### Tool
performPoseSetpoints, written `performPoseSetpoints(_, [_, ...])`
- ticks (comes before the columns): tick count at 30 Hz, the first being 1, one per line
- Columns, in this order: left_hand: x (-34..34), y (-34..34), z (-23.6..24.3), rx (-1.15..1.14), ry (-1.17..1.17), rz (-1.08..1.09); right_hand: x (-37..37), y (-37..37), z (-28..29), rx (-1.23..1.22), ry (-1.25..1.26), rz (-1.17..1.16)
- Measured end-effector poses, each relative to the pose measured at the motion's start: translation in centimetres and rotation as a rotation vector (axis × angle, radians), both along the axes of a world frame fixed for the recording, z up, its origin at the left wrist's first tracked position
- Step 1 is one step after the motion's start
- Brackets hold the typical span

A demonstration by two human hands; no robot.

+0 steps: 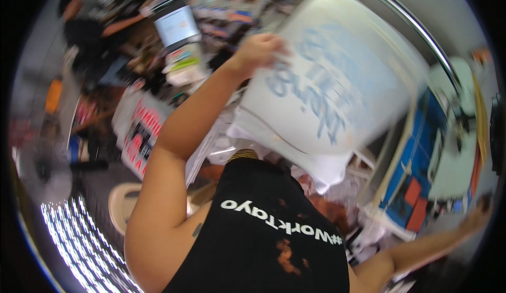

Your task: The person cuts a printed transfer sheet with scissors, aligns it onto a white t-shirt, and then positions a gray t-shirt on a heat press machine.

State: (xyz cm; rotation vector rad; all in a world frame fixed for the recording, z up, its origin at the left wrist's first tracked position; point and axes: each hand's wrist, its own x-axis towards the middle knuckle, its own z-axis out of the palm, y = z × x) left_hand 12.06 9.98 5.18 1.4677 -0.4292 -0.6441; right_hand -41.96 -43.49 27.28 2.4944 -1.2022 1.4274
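Observation:
My left hand is raised at the upper middle, fingers closed at the left edge of a large white panel with pale blue lettering, blurred by motion. White cloth hangs out below the panel's lower edge. My right hand is stretched out at the far right, below a pale green board; its fingers are smeared, and I cannot make out whether they hold anything.
A co-worker works at the upper left by a bright screen. A curved metal rail runs at upper right, above a blue-and-white frame. Printed sheets, a beige chair and a fan stand left.

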Motion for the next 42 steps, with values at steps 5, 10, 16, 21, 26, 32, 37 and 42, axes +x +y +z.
performPoseSetpoints(5, [-0.1,0.1,-13.7,0.069,0.179,0.253,7.1,18.2,-8.6,0.303,-0.206,0.295])
performPoseSetpoints(10, [-3.5,-0.2,-12.7,0.528,-1.276,-0.011,9.4,29.6,-20.9,1.061,-0.192,0.452])
performPoseSetpoints(16, [-1.4,-0.8,-11.6,0.725,-1.528,-0.300,11.5,39.2,-32.7,1.564,-0.229,0.457])
performPoseSetpoints(21, [-7.6,-2.5,-9.1,0.784,-1.393,-0.232,12.9,43.4,-34.2,1.688,-0.406,0.356])
performPoseSetpoints(26, [-2.2,-3.1,-6.0,0.258,-1.372,-0.533,12.4,43.1,-35.0,1.556,-0.411,0.363])
performPoseSetpoints(32, [3.2,-3.9,-13.9,0.485,-1.514,-0.656,12.4,43.1,-34.5,1.700,-0.504,0.401])
performPoseSetpoints(37, [-6.3,-8.6,-17.9,0.720,-1.209,-0.177,12.4,44.4,-35.7,1.851,-0.381,0.502])
performPoseSetpoints(42, [-11.5,-8.0,-15.5,0.699,-1.163,-0.262,17.2,45.6,-36.8,1.754,-0.380,0.483])
